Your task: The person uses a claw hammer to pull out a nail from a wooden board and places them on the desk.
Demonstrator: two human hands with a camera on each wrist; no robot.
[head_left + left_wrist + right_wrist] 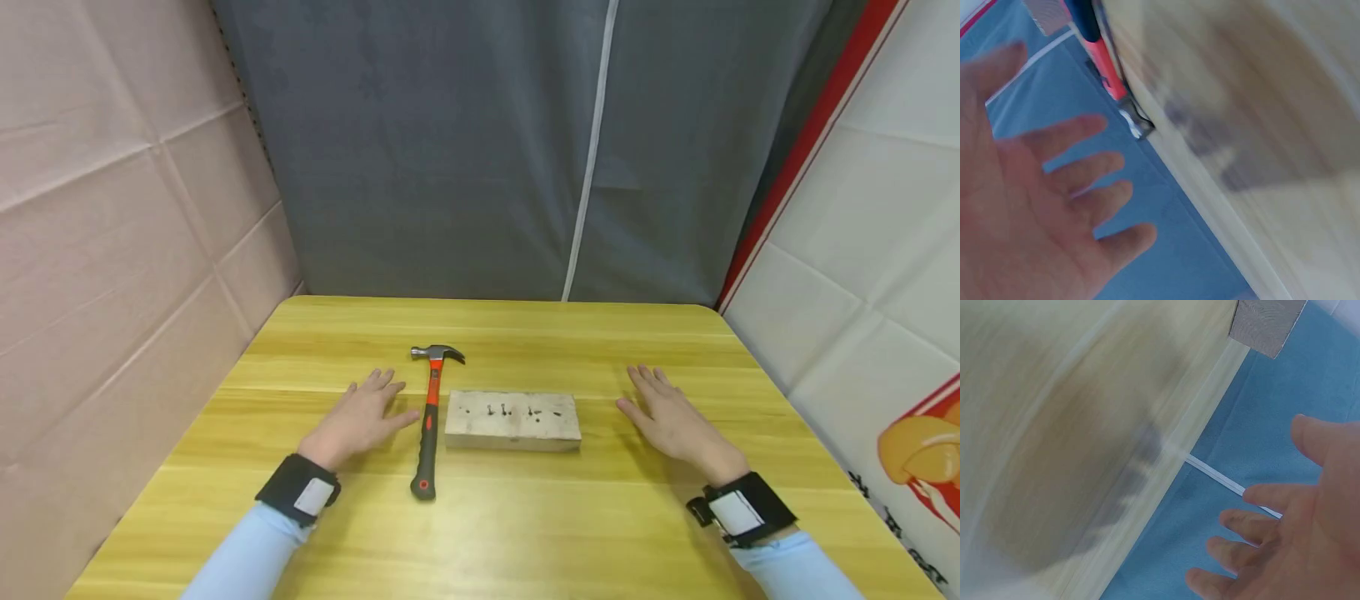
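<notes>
1. the head view shows the whole layout: a hammer [428, 421] lies flat on the yellow table [525, 517], head away from the person, with a pale wooden block [513, 421] just to its right, apart from it. small dark nails [510, 410] stick out of the block's top.
2. the left hand [357, 419] sits just left of the hammer's handle, fingers straight and spread, holding nothing; its thumb is close to the handle, and whether they touch cannot be told.
3. the right hand [672, 422] is right of the block, well apart from it, fingers straight, holding nothing.
4. the left wrist view, blurred, shows the spread fingers [1085, 172] from the palm side and the hammer's red handle [1105, 59].
5. the right wrist view, also blurred, shows the open palm [1310, 550] and only the block's end grain [1266, 322]; nails and hammer are out of it.
</notes>
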